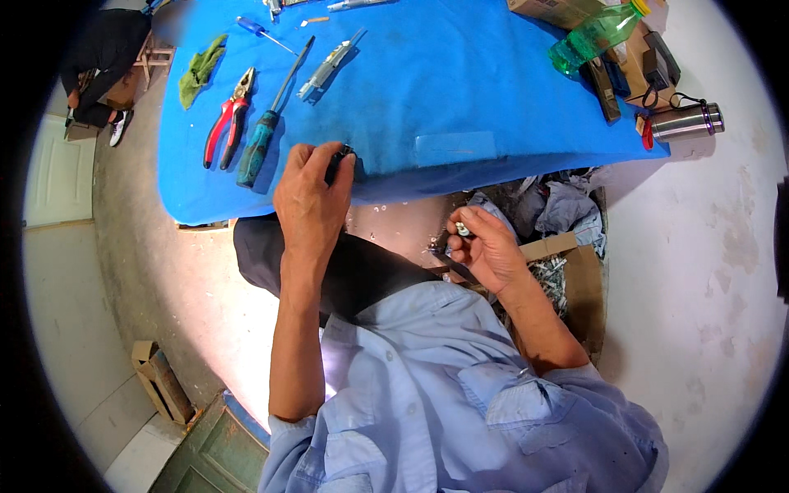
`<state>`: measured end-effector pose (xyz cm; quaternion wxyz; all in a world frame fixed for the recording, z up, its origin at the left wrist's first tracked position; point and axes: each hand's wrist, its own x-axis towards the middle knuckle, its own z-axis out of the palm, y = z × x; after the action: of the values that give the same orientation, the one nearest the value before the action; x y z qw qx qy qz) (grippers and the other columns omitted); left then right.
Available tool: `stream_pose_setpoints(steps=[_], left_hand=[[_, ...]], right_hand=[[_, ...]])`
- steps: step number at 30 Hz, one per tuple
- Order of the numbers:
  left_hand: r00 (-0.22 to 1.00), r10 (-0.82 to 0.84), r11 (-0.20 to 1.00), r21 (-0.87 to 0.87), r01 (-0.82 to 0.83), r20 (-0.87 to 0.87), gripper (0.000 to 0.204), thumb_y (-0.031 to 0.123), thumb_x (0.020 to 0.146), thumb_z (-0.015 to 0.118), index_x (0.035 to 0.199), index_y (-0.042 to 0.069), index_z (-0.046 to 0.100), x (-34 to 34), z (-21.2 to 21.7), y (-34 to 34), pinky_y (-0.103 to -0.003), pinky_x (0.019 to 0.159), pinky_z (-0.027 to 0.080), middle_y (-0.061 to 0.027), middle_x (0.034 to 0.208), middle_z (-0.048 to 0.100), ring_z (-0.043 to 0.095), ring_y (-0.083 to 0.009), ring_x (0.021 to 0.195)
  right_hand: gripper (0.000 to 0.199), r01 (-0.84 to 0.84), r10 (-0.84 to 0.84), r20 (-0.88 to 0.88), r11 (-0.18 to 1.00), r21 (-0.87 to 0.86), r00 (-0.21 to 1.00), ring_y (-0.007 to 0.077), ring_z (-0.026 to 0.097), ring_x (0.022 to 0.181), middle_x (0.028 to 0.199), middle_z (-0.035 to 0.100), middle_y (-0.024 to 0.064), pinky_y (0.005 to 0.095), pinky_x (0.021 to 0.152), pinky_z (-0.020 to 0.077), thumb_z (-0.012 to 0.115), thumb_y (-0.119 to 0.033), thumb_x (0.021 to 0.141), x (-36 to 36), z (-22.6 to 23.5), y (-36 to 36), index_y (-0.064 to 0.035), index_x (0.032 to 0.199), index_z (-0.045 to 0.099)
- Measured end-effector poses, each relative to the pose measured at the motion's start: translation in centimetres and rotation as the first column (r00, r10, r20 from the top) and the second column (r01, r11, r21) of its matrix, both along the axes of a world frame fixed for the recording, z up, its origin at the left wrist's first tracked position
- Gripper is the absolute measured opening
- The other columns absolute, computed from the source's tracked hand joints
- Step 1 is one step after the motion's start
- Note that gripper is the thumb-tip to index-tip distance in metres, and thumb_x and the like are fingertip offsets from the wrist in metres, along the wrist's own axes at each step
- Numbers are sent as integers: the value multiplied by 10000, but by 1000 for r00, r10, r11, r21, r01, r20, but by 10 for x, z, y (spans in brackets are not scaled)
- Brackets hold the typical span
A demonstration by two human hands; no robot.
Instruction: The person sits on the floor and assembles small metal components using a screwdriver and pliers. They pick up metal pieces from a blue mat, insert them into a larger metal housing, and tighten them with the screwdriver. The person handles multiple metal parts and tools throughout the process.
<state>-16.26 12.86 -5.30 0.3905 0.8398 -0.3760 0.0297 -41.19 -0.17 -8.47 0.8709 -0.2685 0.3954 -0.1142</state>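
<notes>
My left hand point(311, 193) is closed at the near edge of the blue-covered table point(394, 90), gripping a small black part point(338, 162) that its fingers mostly hide. Past the table's edge and lower, my right hand point(486, 246) pinches a small pale metallic piece point(463, 229) between thumb and fingers; its exact kind does not show. Left of my left hand lie a screwdriver point(261, 141) with a teal handle and pliers point(229, 123) with red and black grips. A silvery metal part point(327, 70) rests beyond them.
A small blue screwdriver point(251, 26) and a green cloth point(202, 71) lie at the far left. A green bottle point(596, 39) and a steel flask point(686, 122) are at the right. Below the table stands a cardboard box point(582, 283) with metal pieces. Another person point(107, 49) sits far left.
</notes>
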Motion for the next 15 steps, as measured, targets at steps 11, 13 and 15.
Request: stream_pose_setpoints(steps=[11, 13, 15], left_hand=[[687, -199, 966, -259, 17, -699, 219, 45, 993, 717, 1199, -26, 703, -60, 20, 39, -243, 820, 556, -52, 1019, 727, 690, -101, 936], [739, -237, 950, -310, 40, -631, 231, 27, 990, 718, 1212, -33, 698, -67, 15, 46, -255, 836, 563, -64, 1074, 729, 697, -114, 958], [858, -175, 963, -267, 46, -483, 246, 21, 967, 726, 1208, -20, 708, -70, 25, 48, -278, 848, 570, -92, 1103, 733, 709, -152, 976]], right_hand=[[331, -115, 94, 287, 992, 56, 953, 193, 683, 960, 1108, 685, 76, 341, 791, 578, 517, -320, 1132, 60, 28, 23, -41, 1261, 639], [321, -130, 112, 248, 990, 60, 962, 192, 690, 989, 1142, 682, 81, 354, 813, 580, 505, -306, 1134, 71, 35, 32, -46, 1265, 640], [315, -146, 126, 236, 987, 68, 964, 191, 694, 1016, 1170, 679, 81, 362, 837, 580, 493, -294, 1135, 83, 42, 41, -51, 1275, 637]])
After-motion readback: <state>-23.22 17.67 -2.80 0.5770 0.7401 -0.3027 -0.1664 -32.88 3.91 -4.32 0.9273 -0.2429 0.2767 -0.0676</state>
